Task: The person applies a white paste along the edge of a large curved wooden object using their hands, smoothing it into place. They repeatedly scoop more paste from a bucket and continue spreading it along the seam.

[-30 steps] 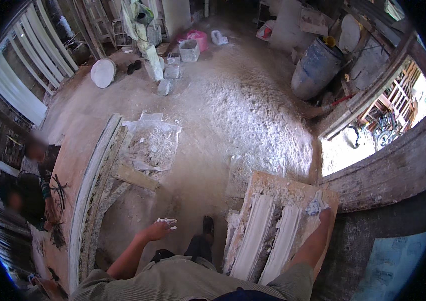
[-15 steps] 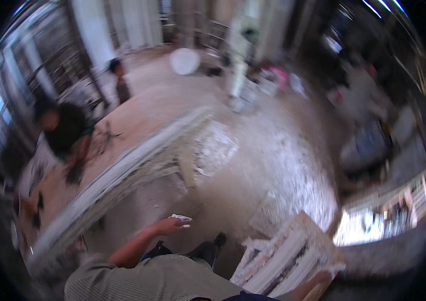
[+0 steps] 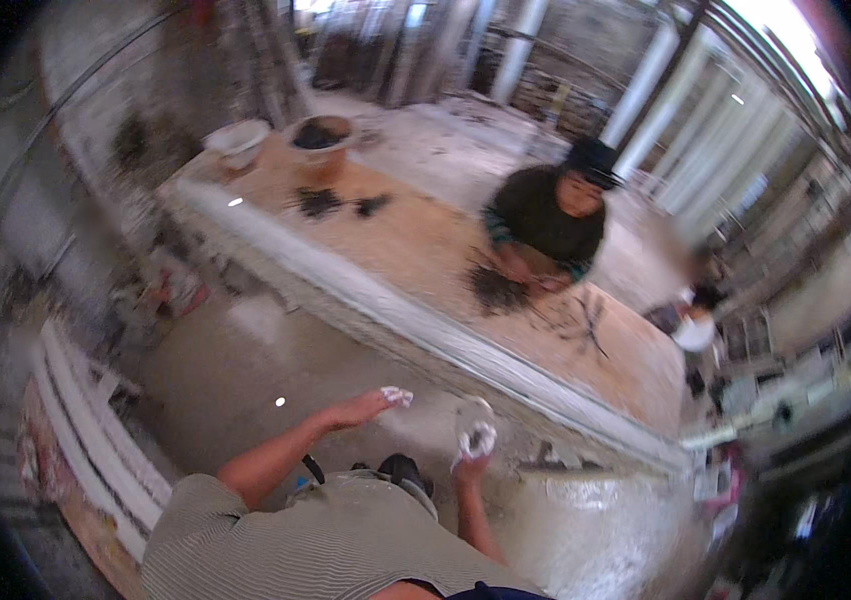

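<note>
White paste (image 3: 478,437), smeared, showed on the fingers of the right hand (image 3: 470,462), above the floor (image 3: 585,505) and near the front side of the worktop (image 3: 415,240). Right hand was raised with fingers looking curled; too blurred to tell how far open it was or if it gripped a lump. Left hand (image 3: 363,408) hung in front of the body, fingers about straight and close together, white on the tips, no object visible in its grasp. Both hands were well apart. Long white strip (image 3: 385,290) ran along the near edge of the worktop. Across it a co-worker (image 3: 550,215) leaned over, hands at a dark bristly bundle (image 3: 498,288). Two dark clumps (image 3: 320,203) lay farther left, near a brown tub (image 3: 317,160) with dark contents and a white basin (image 3: 238,152). Pale lengths of moulding (image 3: 95,440) lay at lower left.
</note>
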`<state>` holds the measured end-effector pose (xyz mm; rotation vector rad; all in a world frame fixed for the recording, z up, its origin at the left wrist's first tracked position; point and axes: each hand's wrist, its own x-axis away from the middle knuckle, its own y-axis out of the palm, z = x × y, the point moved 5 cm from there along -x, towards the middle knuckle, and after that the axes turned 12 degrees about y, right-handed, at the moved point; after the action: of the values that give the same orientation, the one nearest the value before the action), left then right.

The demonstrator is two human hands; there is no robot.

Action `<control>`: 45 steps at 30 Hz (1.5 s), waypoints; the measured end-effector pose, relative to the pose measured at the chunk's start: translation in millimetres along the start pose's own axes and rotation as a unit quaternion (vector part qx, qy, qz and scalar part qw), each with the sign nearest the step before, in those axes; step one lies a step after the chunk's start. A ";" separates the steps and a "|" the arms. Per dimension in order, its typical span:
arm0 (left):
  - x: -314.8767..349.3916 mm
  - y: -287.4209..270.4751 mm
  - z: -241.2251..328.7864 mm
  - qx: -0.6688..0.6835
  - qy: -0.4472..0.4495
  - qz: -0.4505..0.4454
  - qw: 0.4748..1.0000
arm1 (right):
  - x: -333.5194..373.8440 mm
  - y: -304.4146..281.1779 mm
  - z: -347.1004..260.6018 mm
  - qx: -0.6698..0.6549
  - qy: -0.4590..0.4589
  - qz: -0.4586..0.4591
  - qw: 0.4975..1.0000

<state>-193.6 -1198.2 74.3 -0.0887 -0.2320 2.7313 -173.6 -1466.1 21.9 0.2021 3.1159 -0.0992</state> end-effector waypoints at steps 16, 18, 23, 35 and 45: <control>189.8 -340.8 -61.3 0.211 -0.098 0.669 0.706 | -43.9 585.4 -105.9 0.127 -0.281 -0.532 0.789; 205.4 -377.3 -70.3 0.176 -0.127 0.707 0.673 | -47.9 627.0 -101.3 0.082 -0.236 -0.544 0.801; 208.1 -468.5 -54.5 0.118 -0.147 0.769 0.610 | -57.9 727.4 -88.3 0.130 -0.112 -0.604 0.778; 288.3 -795.6 -165.5 -0.096 -0.049 0.749 0.654 | -71.0 1098.8 -67.1 0.169 -0.037 -0.556 0.813; 329.9 -1007.6 -240.7 -0.115 -0.076 0.729 0.671 | -79.7 1326.8 -69.0 0.208 0.048 -0.484 0.849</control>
<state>-89.6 -118.2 3.5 -0.1656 -0.8696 4.3104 76.5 -158.9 9.8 -1.3958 2.8656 -0.7736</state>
